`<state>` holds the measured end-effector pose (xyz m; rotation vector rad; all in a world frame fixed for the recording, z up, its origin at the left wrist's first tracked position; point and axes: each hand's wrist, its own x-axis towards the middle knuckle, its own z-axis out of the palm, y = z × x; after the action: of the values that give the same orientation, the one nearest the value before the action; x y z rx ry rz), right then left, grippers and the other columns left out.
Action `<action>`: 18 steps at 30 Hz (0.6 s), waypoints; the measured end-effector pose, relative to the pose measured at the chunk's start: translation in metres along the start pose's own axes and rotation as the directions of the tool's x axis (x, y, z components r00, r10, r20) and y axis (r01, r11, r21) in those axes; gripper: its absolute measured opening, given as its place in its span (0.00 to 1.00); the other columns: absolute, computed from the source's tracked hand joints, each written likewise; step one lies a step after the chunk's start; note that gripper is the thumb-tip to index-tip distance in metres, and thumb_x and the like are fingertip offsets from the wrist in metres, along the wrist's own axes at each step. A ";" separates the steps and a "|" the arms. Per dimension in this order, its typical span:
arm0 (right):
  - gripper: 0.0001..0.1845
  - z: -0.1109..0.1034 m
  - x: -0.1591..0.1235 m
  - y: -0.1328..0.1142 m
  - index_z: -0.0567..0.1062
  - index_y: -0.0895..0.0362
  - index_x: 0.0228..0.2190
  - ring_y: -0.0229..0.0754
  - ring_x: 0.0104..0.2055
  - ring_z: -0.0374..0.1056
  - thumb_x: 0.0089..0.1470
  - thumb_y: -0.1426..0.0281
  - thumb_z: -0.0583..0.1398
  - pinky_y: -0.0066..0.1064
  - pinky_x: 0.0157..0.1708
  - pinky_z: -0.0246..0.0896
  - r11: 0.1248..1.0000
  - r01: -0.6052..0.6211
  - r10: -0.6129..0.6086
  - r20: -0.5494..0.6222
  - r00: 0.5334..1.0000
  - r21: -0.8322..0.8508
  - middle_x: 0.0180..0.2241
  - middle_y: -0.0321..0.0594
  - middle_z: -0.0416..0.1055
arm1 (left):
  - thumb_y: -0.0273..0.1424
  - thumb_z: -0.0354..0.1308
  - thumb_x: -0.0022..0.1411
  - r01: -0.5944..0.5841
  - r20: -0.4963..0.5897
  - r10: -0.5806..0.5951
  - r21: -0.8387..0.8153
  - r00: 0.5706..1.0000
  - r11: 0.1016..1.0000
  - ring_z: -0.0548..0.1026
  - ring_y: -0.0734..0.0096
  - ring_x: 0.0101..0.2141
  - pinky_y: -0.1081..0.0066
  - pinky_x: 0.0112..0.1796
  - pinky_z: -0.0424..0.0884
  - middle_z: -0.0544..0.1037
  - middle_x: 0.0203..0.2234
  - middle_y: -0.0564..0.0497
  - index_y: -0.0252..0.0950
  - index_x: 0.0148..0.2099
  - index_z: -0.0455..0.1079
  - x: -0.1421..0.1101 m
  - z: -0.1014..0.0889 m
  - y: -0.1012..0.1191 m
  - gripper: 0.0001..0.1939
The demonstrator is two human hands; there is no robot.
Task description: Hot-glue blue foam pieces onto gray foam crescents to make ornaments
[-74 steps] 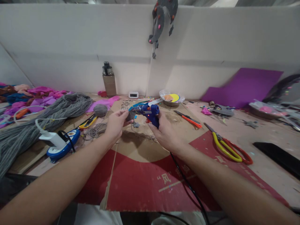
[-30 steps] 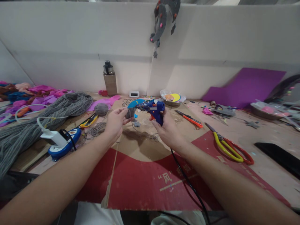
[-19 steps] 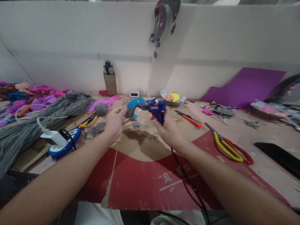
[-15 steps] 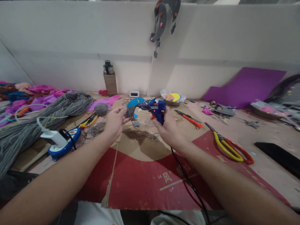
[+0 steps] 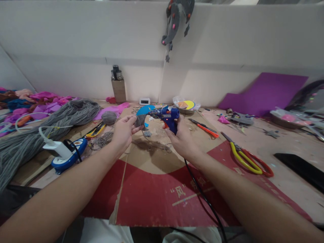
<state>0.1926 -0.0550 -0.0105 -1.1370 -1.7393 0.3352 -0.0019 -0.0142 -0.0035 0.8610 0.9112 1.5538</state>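
My right hand (image 5: 182,136) is wrapped round the handle of a blue glue gun (image 5: 170,116), its nozzle pointing left and a small red light showing on its side. My left hand (image 5: 126,131) pinches a small grey piece (image 5: 141,119) that looks like felt, with grey yarn hanging from it. The nozzle tip is at the right edge of that piece; whether it touches I cannot tell. A blue disc (image 5: 146,109) lies behind the grey piece. Loose grey yarn (image 5: 154,144) trails on the cardboard (image 5: 157,165) below my hands. The gun's black cord (image 5: 202,192) runs down towards me.
Red-and-yellow scissors (image 5: 246,158), an orange utility knife (image 5: 204,127) and a black phone-like slab (image 5: 301,170) lie on the right. To the left are a blue-white power strip (image 5: 69,158), a yellow cutter (image 5: 96,130), a yarn ball (image 5: 109,117) and a grey yarn bundle (image 5: 76,116). A bottle (image 5: 118,88) stands behind.
Both hands, the glue gun and the grey piece keep nearly the same place. The whole view has shifted very slightly.
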 end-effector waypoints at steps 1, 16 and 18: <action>0.19 0.000 0.000 0.000 0.62 0.55 0.49 0.52 0.50 0.67 0.55 0.71 0.55 0.50 0.51 0.62 1.000 -0.002 0.002 -0.002 1.000 -0.003 0.46 0.50 0.69 | 0.25 0.60 0.55 0.002 -0.001 -0.002 -0.003 1.000 1.000 0.78 0.71 0.29 0.64 0.36 0.78 0.78 0.29 0.48 0.31 0.33 0.69 0.000 0.000 0.000 0.03; 0.12 -0.012 0.023 0.048 0.65 0.55 0.39 0.41 0.27 0.68 0.51 0.68 0.58 0.37 0.30 0.65 0.928 -0.370 0.371 0.011 0.929 -0.043 0.33 0.41 0.72 | 0.24 0.59 0.55 -0.032 0.003 0.032 -0.014 0.999 0.999 0.76 0.73 0.26 0.65 0.33 0.78 0.77 0.27 0.49 0.31 0.31 0.69 0.002 0.000 0.001 0.02; 0.10 -0.022 0.027 0.061 0.67 0.57 0.37 0.42 0.26 0.68 0.52 0.67 0.58 0.35 0.28 0.64 0.875 -0.436 0.458 0.065 0.887 -0.213 0.29 0.42 0.72 | 0.25 0.60 0.54 -0.059 0.017 0.059 0.027 0.998 0.998 0.76 0.74 0.26 0.65 0.34 0.78 0.77 0.27 0.50 0.31 0.31 0.69 0.001 0.001 0.000 0.03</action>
<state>0.2424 -0.0076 -0.0250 -1.6990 -1.6147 0.5296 -0.0015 -0.0131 -0.0029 0.9267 0.9047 1.5859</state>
